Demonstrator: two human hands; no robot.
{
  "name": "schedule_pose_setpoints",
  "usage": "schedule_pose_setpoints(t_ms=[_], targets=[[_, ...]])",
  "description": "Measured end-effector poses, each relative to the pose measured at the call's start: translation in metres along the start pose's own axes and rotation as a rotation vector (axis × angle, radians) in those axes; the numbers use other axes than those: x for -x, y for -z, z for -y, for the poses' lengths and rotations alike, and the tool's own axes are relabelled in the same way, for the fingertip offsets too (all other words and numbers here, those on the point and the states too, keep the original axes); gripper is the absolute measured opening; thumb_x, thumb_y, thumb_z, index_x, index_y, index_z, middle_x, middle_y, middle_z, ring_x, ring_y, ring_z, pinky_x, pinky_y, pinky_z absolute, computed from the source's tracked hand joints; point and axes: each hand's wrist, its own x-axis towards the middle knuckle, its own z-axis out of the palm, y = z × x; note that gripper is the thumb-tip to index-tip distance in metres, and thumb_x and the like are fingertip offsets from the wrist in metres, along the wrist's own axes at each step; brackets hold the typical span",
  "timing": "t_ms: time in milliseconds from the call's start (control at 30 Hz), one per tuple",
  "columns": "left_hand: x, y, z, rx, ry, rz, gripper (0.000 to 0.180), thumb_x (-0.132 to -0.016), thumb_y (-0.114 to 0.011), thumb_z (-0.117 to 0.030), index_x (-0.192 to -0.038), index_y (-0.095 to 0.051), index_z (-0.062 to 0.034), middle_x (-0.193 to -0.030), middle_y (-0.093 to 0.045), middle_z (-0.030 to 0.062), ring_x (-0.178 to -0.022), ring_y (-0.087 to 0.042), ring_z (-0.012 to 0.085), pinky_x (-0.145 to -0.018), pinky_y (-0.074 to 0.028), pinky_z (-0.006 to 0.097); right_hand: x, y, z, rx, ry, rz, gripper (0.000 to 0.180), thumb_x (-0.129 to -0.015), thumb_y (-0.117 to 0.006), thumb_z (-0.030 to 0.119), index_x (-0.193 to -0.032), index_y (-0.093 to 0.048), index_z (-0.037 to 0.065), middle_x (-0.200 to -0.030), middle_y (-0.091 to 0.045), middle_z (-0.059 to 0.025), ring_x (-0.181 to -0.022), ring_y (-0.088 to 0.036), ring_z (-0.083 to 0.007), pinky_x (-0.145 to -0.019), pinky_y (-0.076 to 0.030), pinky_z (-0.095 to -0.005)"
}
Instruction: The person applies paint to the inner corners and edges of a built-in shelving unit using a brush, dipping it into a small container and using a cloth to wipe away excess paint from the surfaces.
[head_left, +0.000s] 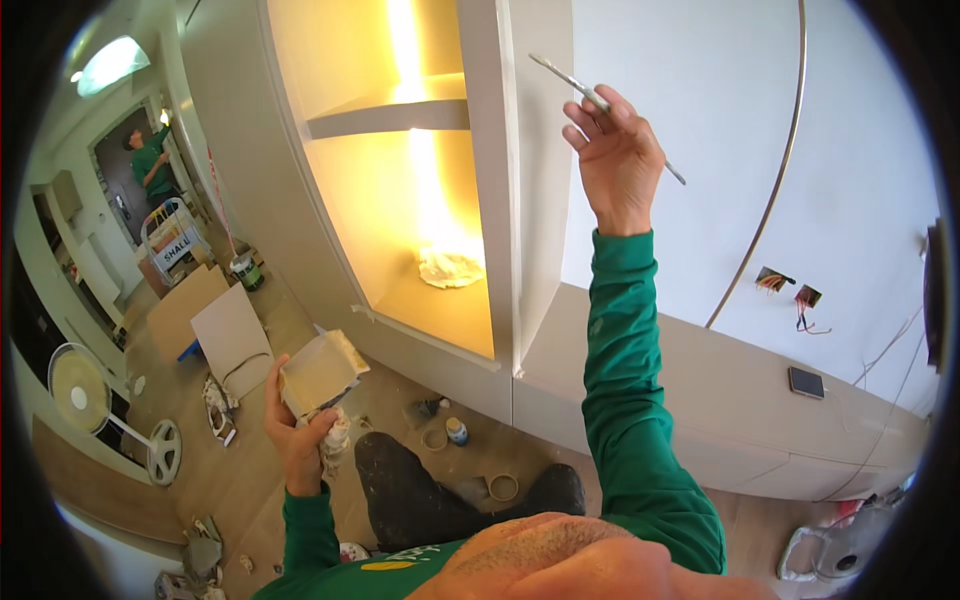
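While the right hand [622, 165] loosely pinches a thin tool [554, 71], the left hand [298, 430] is curled.
It grips a pale block [318, 374].

Fan [80, 397] and small container [457, 431] on floor [212, 482]

Stick [568, 79] toned grey. Slab [318, 372] toned grey-beige, edged cream. Sleeves [625, 350] coloured plain green. Trousers [400, 487] coloured near-black, pale-flecked. Niche [452, 185] lit yellow. Panel [690, 120] coloured white.

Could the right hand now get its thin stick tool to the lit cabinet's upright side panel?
Probably yes: the right hand holds the thin stick tool with its tip before the upright side panel, and nothing visible blocks it; any gap is hard to judge.
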Motion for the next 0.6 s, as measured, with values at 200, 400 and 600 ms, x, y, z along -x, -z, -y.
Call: schedule_pose_setpoints(t_ms=[200, 400, 600], targets=[[0.006, 0.009, 0.000, 0.012, 0.000, -0.074, 0.090, -0.067, -0.081, -0.012, -0.147, -0.043, 0.0034, -0.128, -0.061, 0.0149, -0.112, -0.063, 0.0226, -0.098, -0.050, 0.033, -0.056, -0.017, -0.013, -0.110, 0.038, 0.107, 0.030, -0.089, -0.059, 0.015, -0.111, -0.067, -0.004, -0.101, -0.070, -0.0174, -0.108, -0.067, -0.0396, -0.098, -0.053, -0.0494], [0.008, 0.008, 0.004, 0.060, 0.018, -0.077, 0.089, -0.068, -0.080, -0.011, -0.147, -0.043, 0.0033, -0.126, -0.062, 0.0152, -0.108, -0.064, 0.0222, -0.095, -0.051, 0.032, -0.076, -0.027, -0.012, -0.087, 0.066, 0.126, 0.028, -0.089, -0.057, 0.013, -0.107, -0.066, -0.006, -0.102, -0.068, -0.0200, -0.112, -0.065, -0.0411, -0.103, -0.050, -0.0550], [0.007, 0.011, 0.005, 0.063, 0.020, -0.065, 0.087, -0.068, -0.080, -0.010, -0.146, -0.043, 0.0034, -0.123, -0.063, 0.0145, -0.106, -0.064, 0.0213, -0.094, -0.051, 0.031, -0.075, -0.031, -0.011, -0.031, 0.051, 0.122, 0.027, -0.090, -0.056, 0.013, -0.108, -0.065, -0.005, -0.104, -0.067, -0.0211, -0.114, -0.065, -0.0402, -0.104, -0.049, -0.0549]])
